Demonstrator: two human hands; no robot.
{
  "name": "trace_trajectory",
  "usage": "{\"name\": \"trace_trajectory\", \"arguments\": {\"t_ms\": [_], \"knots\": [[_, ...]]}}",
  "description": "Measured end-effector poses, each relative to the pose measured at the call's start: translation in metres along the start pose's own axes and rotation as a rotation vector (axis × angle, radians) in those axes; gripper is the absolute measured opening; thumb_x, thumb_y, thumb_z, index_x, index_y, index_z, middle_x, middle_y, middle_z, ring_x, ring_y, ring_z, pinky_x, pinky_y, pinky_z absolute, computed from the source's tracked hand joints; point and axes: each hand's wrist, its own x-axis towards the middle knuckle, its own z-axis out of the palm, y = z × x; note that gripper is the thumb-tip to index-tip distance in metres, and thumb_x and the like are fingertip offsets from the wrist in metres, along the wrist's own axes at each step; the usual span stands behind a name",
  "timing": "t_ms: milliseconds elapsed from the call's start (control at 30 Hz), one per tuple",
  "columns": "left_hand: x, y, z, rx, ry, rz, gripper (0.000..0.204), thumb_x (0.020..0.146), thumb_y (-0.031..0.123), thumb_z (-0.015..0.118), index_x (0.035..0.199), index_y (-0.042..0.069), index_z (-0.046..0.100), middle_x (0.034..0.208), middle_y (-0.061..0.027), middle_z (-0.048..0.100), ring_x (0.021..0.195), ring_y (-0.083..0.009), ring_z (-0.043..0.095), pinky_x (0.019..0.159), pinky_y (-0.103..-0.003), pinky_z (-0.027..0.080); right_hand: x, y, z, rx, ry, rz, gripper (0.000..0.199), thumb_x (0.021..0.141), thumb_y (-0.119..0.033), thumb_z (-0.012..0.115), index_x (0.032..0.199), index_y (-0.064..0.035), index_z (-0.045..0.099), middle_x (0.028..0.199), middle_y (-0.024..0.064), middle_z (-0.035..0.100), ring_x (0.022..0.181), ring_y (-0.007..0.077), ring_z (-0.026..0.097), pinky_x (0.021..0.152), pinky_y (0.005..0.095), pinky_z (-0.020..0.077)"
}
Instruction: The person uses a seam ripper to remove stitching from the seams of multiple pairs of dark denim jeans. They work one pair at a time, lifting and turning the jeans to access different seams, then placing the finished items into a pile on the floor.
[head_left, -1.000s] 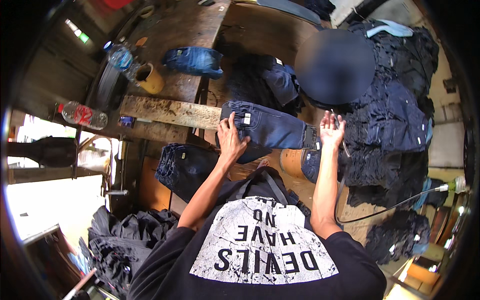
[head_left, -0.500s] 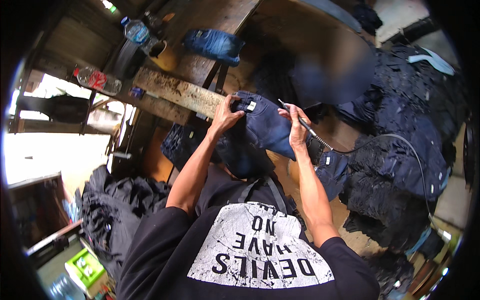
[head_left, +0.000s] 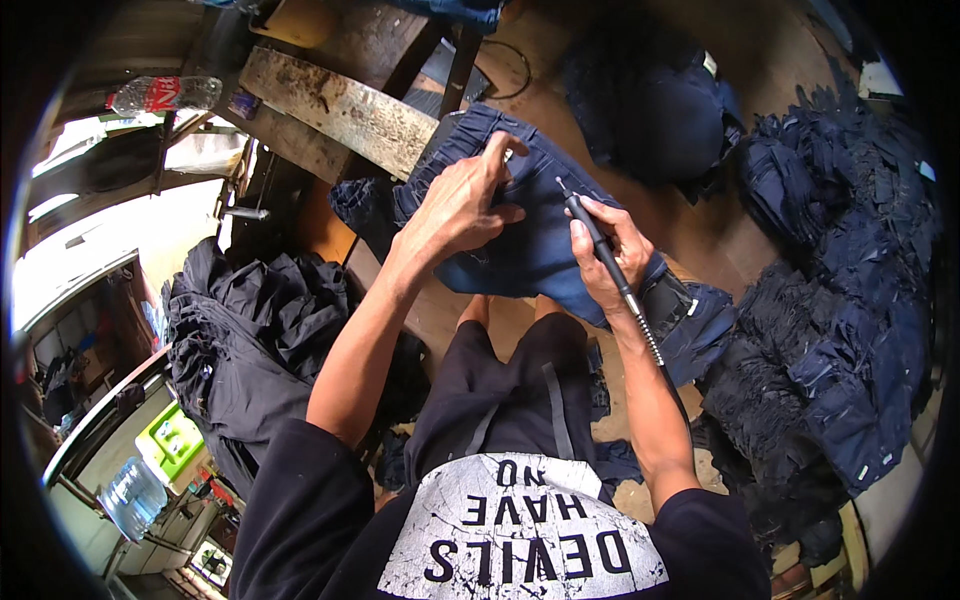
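Since the earlier frame, both hands are now lying closer together on the folded blue denim garment (head_left: 520,240), and the view is sitting nearer to the work. That garment is resting across the person's lap, its upper edge lying against the worn wooden plank (head_left: 340,110). Its cloth is showing mid-blue with a paler faded patch near the middle and a gathered waistband along the top.

The left hand (head_left: 462,205) is pressing flat on the denim, fingers spread, forefinger raised near the waistband. The right hand (head_left: 605,255) is clamped around a slim black rotary tool handpiece (head_left: 595,240), held like a pen, tip pointing at the cloth between the two hands. A ribbed flexible shaft (head_left: 645,325) is running from the handpiece down along the right forearm.

A clear plastic bottle (head_left: 160,95) with a red label is lying on its side beyond the plank. A large clear water jug (head_left: 130,497) is standing at lower left; its contents cannot be made out.

Dark folded garments (head_left: 250,340) are heaped at the left, and dark blue stacks (head_left: 840,300) are filling the right.
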Motion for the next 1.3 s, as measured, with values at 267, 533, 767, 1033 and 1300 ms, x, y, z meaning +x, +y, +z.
{"name": "trace_trajectory", "arguments": {"t_ms": [267, 533, 767, 1033, 1300], "knots": [[-0.01, -0.032, 0.02, -0.395, 0.187, 0.012, 0.075, 0.077, 0.005, 0.095, 0.138, 0.006, 0.052, 0.1, -0.0097, 0.077, 0.089, -0.0212, 0.075, 0.078, -0.035, 0.059, 0.014, 0.003, 0.027, -0.001, -0.205, -0.264, 0.026, 0.087, 0.003, 0.077, 0.112, 0.0086, 0.075, 0.114, 0.0266, 0.081, 0.109, 0.0379, 0.081, 0.1, 0.0445, 0.0648], [-0.005, -0.043, 0.016, -0.477, 0.124, 0.017, 0.078, 0.078, 0.009, 0.097, 0.141, 0.007, 0.051, 0.097, -0.0038, 0.075, 0.092, -0.014, 0.071, 0.078, -0.029, 0.056, 0.016, 0.005, 0.024, -0.062, -0.323, -0.269, 0.028, 0.089, 0.004, 0.074, 0.117, 0.0091, 0.074, 0.118, 0.0297, 0.079, 0.113, 0.0403, 0.08, 0.1, 0.0442, 0.0651], [-0.004, -0.044, 0.019, -0.462, 0.148, 0.031, 0.072, 0.076, -0.003, 0.089, 0.138, 0.006, 0.054, 0.096, -0.0045, 0.075, 0.097, -0.0167, 0.074, 0.081, -0.033, 0.061, 0.017, 0.006, 0.03, -0.068, -0.358, -0.245, 0.03, 0.088, 0.006, 0.074, 0.118, 0.0082, 0.074, 0.121, 0.029, 0.079, 0.116, 0.0395, 0.079, 0.102, 0.0441, 0.0643], [-0.003, -0.038, 0.006, -0.622, -0.017, -0.122, 0.068, 0.085, 0.002, 0.085, 0.142, 0.009, 0.048, 0.098, 0.0001, 0.072, 0.078, -0.0078, 0.059, 0.068, -0.024, 0.046, 0.017, 0.007, 0.029, -0.076, -0.365, -0.249, 0.031, 0.087, 0.007, 0.074, 0.119, 0.0075, 0.074, 0.122, 0.0289, 0.079, 0.117, 0.0388, 0.079, 0.102, 0.0432, 0.0642], [-0.004, -0.035, 0.008, -0.742, -0.017, -0.155, 0.068, 0.086, -0.002, 0.085, 0.142, 0.009, 0.048, 0.098, 0.0023, 0.069, 0.074, -0.0033, 0.053, 0.065, -0.021, 0.041, 0.013, 0.009, 0.028, -0.045, -0.34, -0.219, 0.03, 0.089, 0.007, 0.073, 0.119, 0.0084, 0.074, 0.123, 0.0301, 0.078, 0.118, 0.0385, 0.078, 0.103, 0.0429, 0.0639]]}}
